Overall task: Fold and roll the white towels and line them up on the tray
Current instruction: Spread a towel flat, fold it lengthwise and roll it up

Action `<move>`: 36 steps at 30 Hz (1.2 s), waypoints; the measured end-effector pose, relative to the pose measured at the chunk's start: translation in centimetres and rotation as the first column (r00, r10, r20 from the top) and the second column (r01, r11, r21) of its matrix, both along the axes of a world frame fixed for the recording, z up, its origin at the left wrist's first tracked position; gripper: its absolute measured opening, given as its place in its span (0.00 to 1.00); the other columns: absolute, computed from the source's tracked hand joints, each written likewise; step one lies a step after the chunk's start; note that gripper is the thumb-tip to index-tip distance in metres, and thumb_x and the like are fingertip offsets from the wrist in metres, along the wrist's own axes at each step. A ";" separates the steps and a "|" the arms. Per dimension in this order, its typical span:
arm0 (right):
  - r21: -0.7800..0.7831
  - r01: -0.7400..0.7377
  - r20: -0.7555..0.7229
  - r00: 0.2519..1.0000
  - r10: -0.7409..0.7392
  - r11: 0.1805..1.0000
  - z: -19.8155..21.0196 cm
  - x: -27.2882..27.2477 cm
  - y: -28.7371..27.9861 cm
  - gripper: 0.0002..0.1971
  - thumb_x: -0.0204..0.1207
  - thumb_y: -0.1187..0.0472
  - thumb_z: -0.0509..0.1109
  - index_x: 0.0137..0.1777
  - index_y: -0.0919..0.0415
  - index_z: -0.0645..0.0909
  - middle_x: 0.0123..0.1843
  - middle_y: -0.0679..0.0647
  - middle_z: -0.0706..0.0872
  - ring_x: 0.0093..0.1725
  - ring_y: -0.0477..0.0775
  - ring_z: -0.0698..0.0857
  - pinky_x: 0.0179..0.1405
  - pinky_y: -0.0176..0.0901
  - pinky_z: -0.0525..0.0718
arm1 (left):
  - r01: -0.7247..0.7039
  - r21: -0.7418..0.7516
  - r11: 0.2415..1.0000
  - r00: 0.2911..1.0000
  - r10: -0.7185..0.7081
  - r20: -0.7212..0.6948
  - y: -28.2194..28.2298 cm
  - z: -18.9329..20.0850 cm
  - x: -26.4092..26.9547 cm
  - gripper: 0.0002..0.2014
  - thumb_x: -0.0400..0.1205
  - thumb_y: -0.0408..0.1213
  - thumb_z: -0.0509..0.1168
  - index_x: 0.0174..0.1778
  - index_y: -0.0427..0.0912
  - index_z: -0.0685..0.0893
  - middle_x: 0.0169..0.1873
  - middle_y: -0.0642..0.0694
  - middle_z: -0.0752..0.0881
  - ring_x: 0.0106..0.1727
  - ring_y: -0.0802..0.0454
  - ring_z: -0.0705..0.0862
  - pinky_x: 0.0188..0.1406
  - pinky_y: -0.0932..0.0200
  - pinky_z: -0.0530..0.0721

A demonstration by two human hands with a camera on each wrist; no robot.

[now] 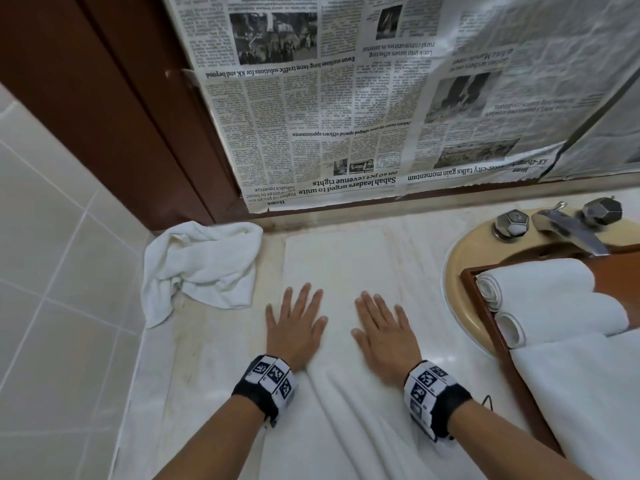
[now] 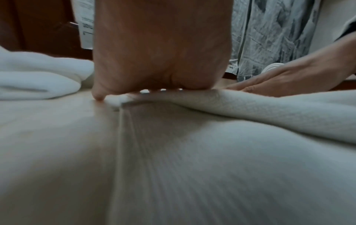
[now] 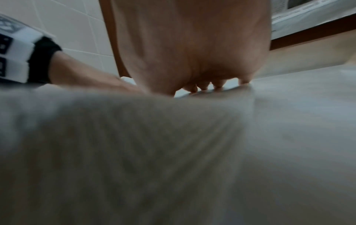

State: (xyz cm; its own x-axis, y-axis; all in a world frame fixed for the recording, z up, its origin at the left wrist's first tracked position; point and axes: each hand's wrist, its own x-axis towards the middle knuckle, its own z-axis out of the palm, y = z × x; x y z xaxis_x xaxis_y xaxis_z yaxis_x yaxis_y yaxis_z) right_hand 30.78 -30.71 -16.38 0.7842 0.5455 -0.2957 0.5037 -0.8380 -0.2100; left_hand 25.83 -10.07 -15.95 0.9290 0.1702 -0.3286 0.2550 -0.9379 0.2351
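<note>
A white towel (image 1: 339, 268) lies spread lengthwise on the marble counter, with folds bunched near my wrists. My left hand (image 1: 296, 322) and right hand (image 1: 382, 327) press flat on it side by side, fingers straight and spread. In the left wrist view the left palm (image 2: 159, 50) bears down on the towel (image 2: 221, 152). The right wrist view shows the right palm (image 3: 192, 45) doing the same. A brown wooden tray (image 1: 485, 313) at the right holds two rolled white towels (image 1: 540, 285) (image 1: 561, 320). A crumpled white towel (image 1: 204, 268) lies at the left.
Another white towel (image 1: 581, 393) drapes over the tray's near part. A beige sink (image 1: 460, 271) with a chrome tap (image 1: 568, 230) sits under the tray. Newspaper (image 1: 346, 98) covers the wall behind. A tiled wall (image 1: 52, 271) borders the counter's left.
</note>
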 end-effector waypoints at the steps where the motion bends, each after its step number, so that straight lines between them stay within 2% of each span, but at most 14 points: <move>1: -0.010 0.002 0.000 1.000 -0.002 1.000 -0.2 0.1 -0.5 0.41 0.74 0.34 0.18 0.86 0.53 0.33 0.84 0.44 0.29 0.85 0.46 0.32 0.80 0.52 0.29 | -0.031 -0.009 0.999 0.999 0.031 -0.007 0.1 -0.1 -0.5 0.29 0.89 0.60 0.40 0.86 0.65 0.39 0.85 0.63 0.34 0.87 0.51 0.34 0.83 0.31 0.40; 5: 0.013 -0.007 -0.024 1.000 0.008 1.000 -0.4 1.0 -3.3 0.42 0.74 0.34 0.20 0.86 0.53 0.33 0.85 0.43 0.29 0.84 0.43 0.31 0.85 0.52 0.36 | -0.120 -0.032 0.992 0.992 0.119 -0.034 0.5 -0.3 -2.4 0.31 0.89 0.62 0.38 0.86 0.63 0.35 0.84 0.64 0.31 0.87 0.49 0.33 0.82 0.31 0.37; 8: -0.008 -0.008 -0.042 0.999 0.008 1.000 -0.2 1.4 -3.9 0.41 0.74 0.35 0.22 0.86 0.53 0.31 0.85 0.44 0.28 0.84 0.42 0.30 0.84 0.49 0.33 | -0.146 -0.045 0.988 0.989 0.144 -0.042 0.3 -0.2 -2.8 0.31 0.89 0.61 0.38 0.86 0.60 0.34 0.84 0.62 0.30 0.87 0.48 0.32 0.82 0.30 0.36; 12: -0.002 -0.009 -0.062 0.998 0.009 1.000 0.0 2.8 -3.5 0.42 0.72 0.34 0.21 0.85 0.54 0.31 0.85 0.45 0.28 0.83 0.42 0.29 0.84 0.50 0.33 | -0.175 -0.042 0.984 0.984 0.173 -0.046 -0.8 -0.4 -2.4 0.31 0.90 0.58 0.38 0.87 0.56 0.33 0.84 0.58 0.29 0.87 0.48 0.32 0.82 0.30 0.36; 14: -0.012 -0.018 -0.088 0.996 0.017 1.000 0.2 3.9 -3.4 0.39 0.76 0.34 0.25 0.85 0.53 0.29 0.84 0.44 0.27 0.82 0.41 0.29 0.84 0.51 0.33 | -0.188 -0.032 0.982 0.982 0.187 -0.042 -1.1 -0.5 -2.3 0.31 0.90 0.58 0.38 0.87 0.55 0.33 0.84 0.57 0.29 0.86 0.49 0.32 0.82 0.31 0.36; 17: -0.034 -0.055 -0.099 0.994 0.051 0.998 0.2 5.7 -3.4 0.33 0.86 0.40 0.34 0.85 0.53 0.28 0.84 0.44 0.26 0.83 0.41 0.29 0.84 0.51 0.34 | -0.196 -0.012 0.981 0.980 0.195 -0.035 -1.6 -0.9 -2.2 0.31 0.90 0.57 0.38 0.87 0.54 0.33 0.85 0.55 0.29 0.87 0.48 0.32 0.82 0.31 0.36; 25: -0.043 -0.139 -0.071 0.988 0.135 0.989 -0.1 10.3 -2.8 0.33 0.87 0.40 0.35 0.86 0.53 0.30 0.86 0.45 0.28 0.84 0.43 0.31 0.85 0.52 0.37 | -0.229 0.009 0.973 0.973 0.229 -0.025 -2.0 -1.2 -0.9 0.32 0.90 0.58 0.37 0.87 0.53 0.34 0.85 0.54 0.30 0.87 0.48 0.34 0.82 0.32 0.36; 28: -0.053 -0.102 -0.093 0.991 0.097 0.993 0.8 10.3 -1.8 0.31 0.90 0.46 0.41 0.87 0.57 0.37 0.88 0.49 0.34 0.87 0.47 0.38 0.86 0.52 0.42 | -0.253 -0.014 0.967 0.967 0.252 -0.043 -1.0 -0.7 0.0 0.31 0.90 0.57 0.39 0.88 0.54 0.37 0.86 0.55 0.33 0.87 0.49 0.36 0.83 0.30 0.38; 30: 0.002 -0.061 -0.081 0.995 0.061 0.998 1.6 9.1 -1.5 0.31 0.90 0.50 0.48 0.88 0.61 0.44 0.89 0.53 0.42 0.87 0.51 0.44 0.86 0.52 0.46 | -0.268 -0.036 0.963 0.963 0.268 -0.021 -0.5 0.1 -0.1 0.30 0.91 0.54 0.43 0.88 0.51 0.44 0.88 0.54 0.39 0.88 0.48 0.39 0.83 0.30 0.41; 32: 0.120 -0.066 -0.049 0.996 0.072 0.991 2.0 6.8 -1.8 0.30 0.87 0.50 0.53 0.85 0.64 0.56 0.88 0.57 0.53 0.87 0.55 0.54 0.84 0.53 0.53 | -0.247 -0.075 0.966 0.966 0.251 0.060 -0.5 0.7 -1.1 0.29 0.90 0.52 0.47 0.88 0.49 0.53 0.88 0.51 0.47 0.88 0.49 0.47 0.83 0.33 0.47; 34: 0.215 -0.098 -0.009 0.995 0.102 0.972 2.0 3.8 -2.8 0.29 0.85 0.48 0.55 0.80 0.66 0.68 0.84 0.61 0.65 0.83 0.61 0.65 0.80 0.54 0.63 | -0.155 -0.135 0.979 0.969 0.178 0.173 -1.2 1.1 -3.0 0.28 0.88 0.54 0.50 0.84 0.50 0.65 0.86 0.49 0.60 0.85 0.48 0.58 0.81 0.38 0.57; 36: 0.257 -0.085 0.013 0.996 0.084 0.963 2.0 1.1 -3.8 0.22 0.85 0.51 0.59 0.73 0.64 0.76 0.77 0.60 0.75 0.75 0.64 0.74 0.72 0.56 0.73 | -0.036 -0.171 0.985 0.972 0.075 0.222 -2.1 1.5 -4.7 0.31 0.81 0.56 0.45 0.76 0.51 0.77 0.79 0.50 0.72 0.81 0.45 0.68 0.76 0.42 0.64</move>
